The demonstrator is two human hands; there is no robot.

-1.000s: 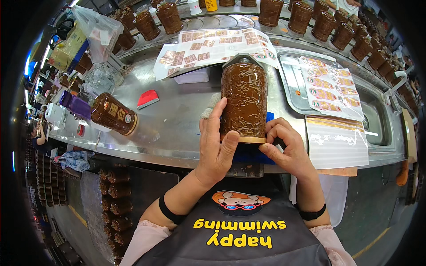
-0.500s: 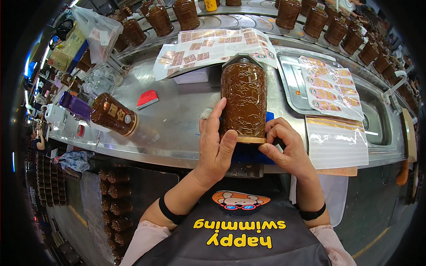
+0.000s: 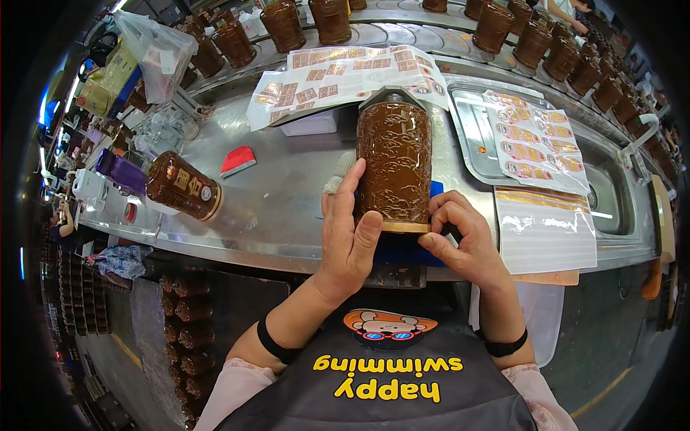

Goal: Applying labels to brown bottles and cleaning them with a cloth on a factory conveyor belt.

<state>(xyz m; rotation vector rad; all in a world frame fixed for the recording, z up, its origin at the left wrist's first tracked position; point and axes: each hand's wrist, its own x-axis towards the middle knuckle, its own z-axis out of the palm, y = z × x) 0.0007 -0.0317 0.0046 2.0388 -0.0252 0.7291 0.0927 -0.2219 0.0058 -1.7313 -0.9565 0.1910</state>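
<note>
A brown bottle (image 3: 394,158) with an embossed wavy surface lies on its side in front of me, its gold-rimmed end toward me and its neck pointing away. Against its left side rests my left hand (image 3: 343,241), fingers long and straight, thumb at the near left edge. A grey fingertip cover shows on one of its fingers. My right hand (image 3: 463,237) has curled fingers, with thumb and forefinger at the right corner of the gold rim (image 3: 406,227). Beneath the bottle, parts of a blue cloth-like thing (image 3: 402,251) show; the rest is hidden.
Label sheets (image 3: 345,72) lie behind the bottle. More labels (image 3: 535,140) sit on a metal tray (image 3: 471,154), beside a sink (image 3: 614,205). At left are another brown bottle (image 3: 183,184) and a red scraper (image 3: 238,161). Bottles line the conveyor (image 3: 381,32) at the back.
The bottles on the far conveyor have shifted to the right. My hands and the bottle between them have hardly moved.
</note>
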